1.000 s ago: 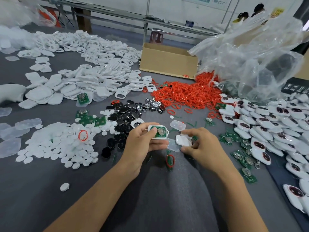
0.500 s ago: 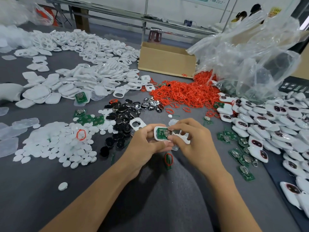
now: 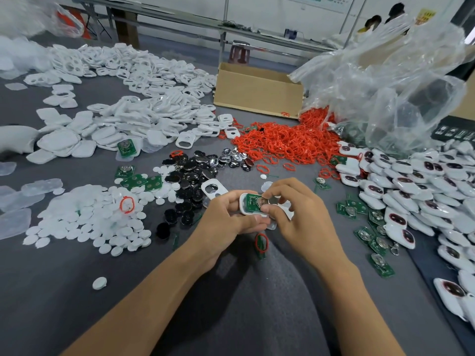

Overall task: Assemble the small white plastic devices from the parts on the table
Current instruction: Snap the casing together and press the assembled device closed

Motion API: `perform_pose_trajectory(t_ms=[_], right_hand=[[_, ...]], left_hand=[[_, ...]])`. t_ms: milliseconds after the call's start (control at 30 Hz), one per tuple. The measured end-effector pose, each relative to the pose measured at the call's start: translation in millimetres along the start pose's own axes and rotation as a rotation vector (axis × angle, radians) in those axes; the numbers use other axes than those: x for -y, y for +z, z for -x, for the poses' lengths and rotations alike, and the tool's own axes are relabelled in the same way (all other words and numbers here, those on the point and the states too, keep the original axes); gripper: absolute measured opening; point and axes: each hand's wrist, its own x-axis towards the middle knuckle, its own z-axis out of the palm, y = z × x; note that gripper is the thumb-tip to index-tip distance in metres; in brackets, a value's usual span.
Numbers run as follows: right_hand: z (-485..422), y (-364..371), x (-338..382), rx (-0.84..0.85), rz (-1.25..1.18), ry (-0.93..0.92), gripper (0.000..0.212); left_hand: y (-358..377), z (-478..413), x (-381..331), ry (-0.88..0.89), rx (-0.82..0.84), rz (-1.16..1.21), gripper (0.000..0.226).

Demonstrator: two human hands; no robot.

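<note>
My left hand grips a white device shell with a green circuit board seated in it, held just above the grey table. My right hand meets it from the right. Its thumb and forefinger pinch at the round metal piece on the board, and its other fingers curl round a white cover piece. A translucent piece shows under both hands; what it is I cannot tell. A red ring lies on the table just below my hands.
White discs lie at left, black and silver button pieces ahead, white shells far left. A red ring pile, a cardboard box and a plastic bag stand behind. Finished devices and loose circuit boards lie right.
My right hand came left from beside the table, carrying the white cover, and closed onto the board in the shell. My left hand stayed roughly in place with the shell.
</note>
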Motion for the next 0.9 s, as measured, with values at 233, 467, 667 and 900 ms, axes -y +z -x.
perform_pose_trajectory(t_ms=[233,467,667,900], right_hand=[[0.8,3.8,0.8,0.001,0.031,-0.01,0.011],[1.1,5.2,1.2,-0.003,0.042,-0.017,0.012],[0.4,4.9,2.2,0.002,0.027,-0.008,0.011],[0.6,3.9,3.8,0.009,0.017,-0.005,0.011]], left_hand=[[0.0,-0.1,-0.2,-0.003,-0.008,-0.024,0.039],[0.8,-0.5,-0.4,0.001,-0.013,-0.029,0.041],[0.3,-0.6,-1.1,-0.008,-0.013,-0.025,0.041],[0.5,-0.2,-1.7,-0.014,-0.013,-0.027,0.04]])
